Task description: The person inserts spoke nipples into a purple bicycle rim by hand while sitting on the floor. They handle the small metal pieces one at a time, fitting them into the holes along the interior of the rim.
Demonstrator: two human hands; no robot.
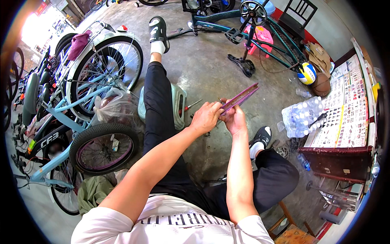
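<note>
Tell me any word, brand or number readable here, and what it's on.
White shirt: large dark lettering across the chest; I won't copy it.
Black bicycle frame: pale characters, also uncopied.
Printed sheet at right: dense print, too small to read.
Volleyball: small marking, unreadable.
Purple strip: no lettering I can make out.

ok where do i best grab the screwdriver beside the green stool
Likely its red handle, from above and the right, where the left hand is: the handle is thicker than the shaft, and the stool stands close on its left.
</note>
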